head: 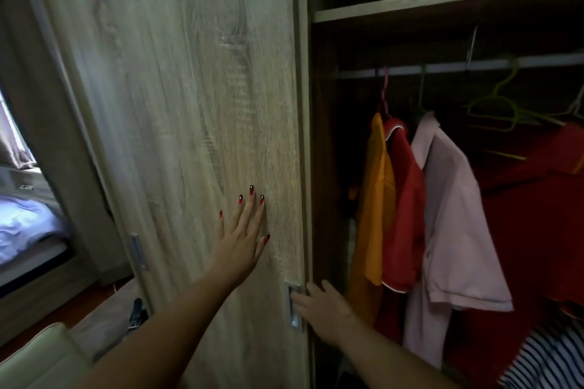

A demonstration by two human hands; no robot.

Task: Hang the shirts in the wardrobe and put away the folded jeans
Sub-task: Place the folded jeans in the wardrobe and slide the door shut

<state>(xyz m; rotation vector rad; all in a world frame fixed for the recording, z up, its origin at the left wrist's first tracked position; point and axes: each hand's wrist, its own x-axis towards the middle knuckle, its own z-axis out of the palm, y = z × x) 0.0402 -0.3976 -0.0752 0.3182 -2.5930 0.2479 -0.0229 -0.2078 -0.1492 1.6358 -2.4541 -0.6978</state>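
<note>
Shirts hang beside wardrobe door, hands pressing.

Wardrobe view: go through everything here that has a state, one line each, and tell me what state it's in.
Sliding door: slid aside, hanging section exposed.
Left hand: open, flat on the door.
Right hand: fingers in the door handle.
Orange shirt: hung on the rail.
Red shirt: hung.
Pink shirt: hung.
Green hanger: on the rail, empty.
</note>
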